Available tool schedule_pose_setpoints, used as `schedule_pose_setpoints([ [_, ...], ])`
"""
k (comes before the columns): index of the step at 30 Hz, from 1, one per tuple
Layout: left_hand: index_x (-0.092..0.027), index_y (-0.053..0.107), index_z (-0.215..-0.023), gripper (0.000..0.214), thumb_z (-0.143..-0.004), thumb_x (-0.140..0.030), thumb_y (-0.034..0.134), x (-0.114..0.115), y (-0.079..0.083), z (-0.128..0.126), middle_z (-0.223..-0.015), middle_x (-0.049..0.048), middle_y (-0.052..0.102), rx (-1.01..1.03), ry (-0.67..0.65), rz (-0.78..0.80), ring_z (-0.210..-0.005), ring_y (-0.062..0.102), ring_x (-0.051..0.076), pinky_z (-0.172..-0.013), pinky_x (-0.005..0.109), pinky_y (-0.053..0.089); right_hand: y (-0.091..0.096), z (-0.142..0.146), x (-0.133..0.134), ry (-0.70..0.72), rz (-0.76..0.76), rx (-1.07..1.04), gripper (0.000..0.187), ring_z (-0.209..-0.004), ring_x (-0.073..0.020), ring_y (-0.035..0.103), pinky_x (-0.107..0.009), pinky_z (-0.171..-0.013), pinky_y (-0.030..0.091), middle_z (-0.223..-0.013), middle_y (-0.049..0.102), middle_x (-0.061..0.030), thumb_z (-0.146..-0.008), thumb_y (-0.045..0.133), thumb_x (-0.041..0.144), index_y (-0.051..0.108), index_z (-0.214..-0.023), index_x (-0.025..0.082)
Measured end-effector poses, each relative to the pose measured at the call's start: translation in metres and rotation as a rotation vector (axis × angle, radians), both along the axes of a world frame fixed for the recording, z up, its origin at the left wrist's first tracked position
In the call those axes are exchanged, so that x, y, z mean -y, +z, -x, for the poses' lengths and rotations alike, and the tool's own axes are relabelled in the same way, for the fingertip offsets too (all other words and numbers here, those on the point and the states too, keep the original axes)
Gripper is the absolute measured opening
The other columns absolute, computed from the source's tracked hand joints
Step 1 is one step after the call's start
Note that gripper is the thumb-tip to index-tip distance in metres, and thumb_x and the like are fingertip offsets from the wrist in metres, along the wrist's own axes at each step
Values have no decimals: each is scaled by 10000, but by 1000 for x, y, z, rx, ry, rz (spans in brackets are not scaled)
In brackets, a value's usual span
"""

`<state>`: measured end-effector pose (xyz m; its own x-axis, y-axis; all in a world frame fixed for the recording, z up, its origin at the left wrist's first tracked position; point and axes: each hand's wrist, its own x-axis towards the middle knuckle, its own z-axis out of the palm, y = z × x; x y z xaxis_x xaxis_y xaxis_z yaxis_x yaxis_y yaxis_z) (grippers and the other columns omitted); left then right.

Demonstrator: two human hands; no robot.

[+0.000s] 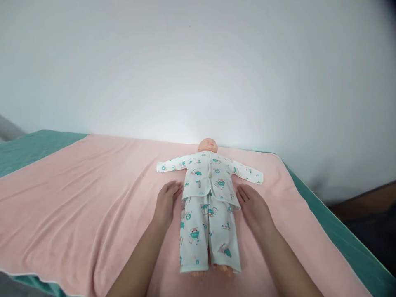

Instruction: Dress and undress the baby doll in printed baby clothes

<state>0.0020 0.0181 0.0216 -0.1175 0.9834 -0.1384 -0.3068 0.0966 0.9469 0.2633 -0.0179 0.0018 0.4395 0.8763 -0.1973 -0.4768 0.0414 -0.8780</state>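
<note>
A baby doll [208, 144] lies on its back, head toward the wall and feet toward me. It wears a white printed long-sleeved jacket [204, 175], closed down the front, and matching white printed trousers [194, 235]. Both sleeves stretch out to the sides and cover the doll's hands; the feet peep out below the trouser legs. My left hand [167, 204] rests just left of the jacket's lower side, its fingers extended and holding nothing. On the other side, my right hand [255, 208] has its fingers stretched out close to the jacket's hem; whether they touch it, I cannot tell.
Beneath the doll spreads a pink blanket [77, 198] with several wrinkles on its left part. A green cover [40, 146] shows under it along the edges. A white wall [192, 70] stands behind the far edge. Something brown and dark [368, 202] stands at the right.
</note>
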Motion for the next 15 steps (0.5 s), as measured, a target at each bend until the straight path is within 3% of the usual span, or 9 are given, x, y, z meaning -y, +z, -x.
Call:
schedule_pose_setpoints([
  [2,-156,598,-1019,262,-778,-255,627,-28,4,-12,-1109,115,660,266,-118,43,-1026,627,234,-903,353,500,6,3,-30,77,16,-109,336,-1179,-193,548,-298,-971,505,-1206,609,-48,-762,655,460,620,-1011,238],
  [5,-134,599,-1073,347,-806,-355,618,-69,5,-30,-1097,136,672,443,-287,159,-1019,640,282,-901,413,515,8,11,-70,62,30,-164,303,-1091,-215,608,-341,-909,549,-1057,679,-43,-788,613,468,633,-971,229],
  [10,-104,581,-1155,511,-802,-473,605,-116,-1,-44,-1072,165,681,556,-453,292,-1011,646,325,-897,475,512,2,10,-109,79,47,-231,287,-937,-243,672,-397,-835,567,-899,726,-43,-773,619,389,647,-979,192],
  [15,-105,597,-1151,492,-796,-444,625,-144,-3,-53,-1056,156,691,563,-448,254,-1026,640,323,-940,486,481,0,0,-133,113,17,-234,307,-905,-243,682,-388,-829,569,-910,730,-45,-780,610,381,660,-1010,184],
])
